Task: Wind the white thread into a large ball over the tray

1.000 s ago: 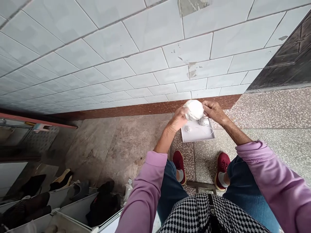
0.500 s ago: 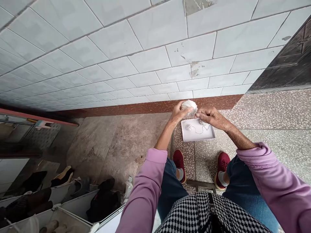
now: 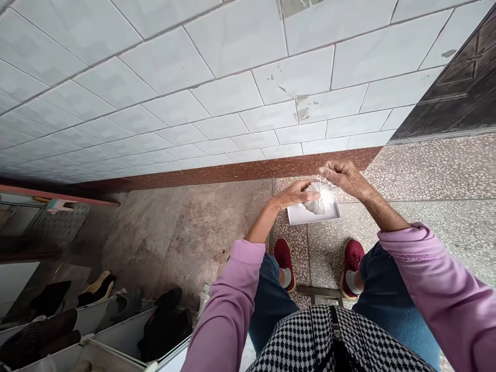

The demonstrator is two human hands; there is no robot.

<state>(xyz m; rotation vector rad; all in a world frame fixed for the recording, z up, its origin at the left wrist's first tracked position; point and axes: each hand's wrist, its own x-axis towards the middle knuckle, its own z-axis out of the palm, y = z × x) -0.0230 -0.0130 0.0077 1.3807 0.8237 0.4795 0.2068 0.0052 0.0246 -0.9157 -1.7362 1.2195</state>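
A white, fluffy pompom-like ball (image 3: 316,205) is gripped in my left hand (image 3: 296,195), thumb across its near face and fingers behind. A bright patch glows on its right side. Just above and to the right, my right hand (image 3: 341,177) is closed in a pinch on a thin white string (image 3: 320,183) that runs down to the ball. Below the ball lies a shallow white box (image 3: 298,216) on the floor, partly covered by the ball and my left hand. The ball hides most of the box's inside.
A white tiled wall (image 3: 232,103) with a reddish-brown base rises in front. My red shoes (image 3: 282,256) stand on the speckled floor (image 3: 387,227) near the box. At lower left, an open rack (image 3: 116,330) holds shoes and dark items. A dark door (image 3: 465,93) is at upper right.
The ball has turned and moved down and right over the box, its right side now glaring bright. My right hand has risen, drawing the string upward. The box's white strands are now largely covered.
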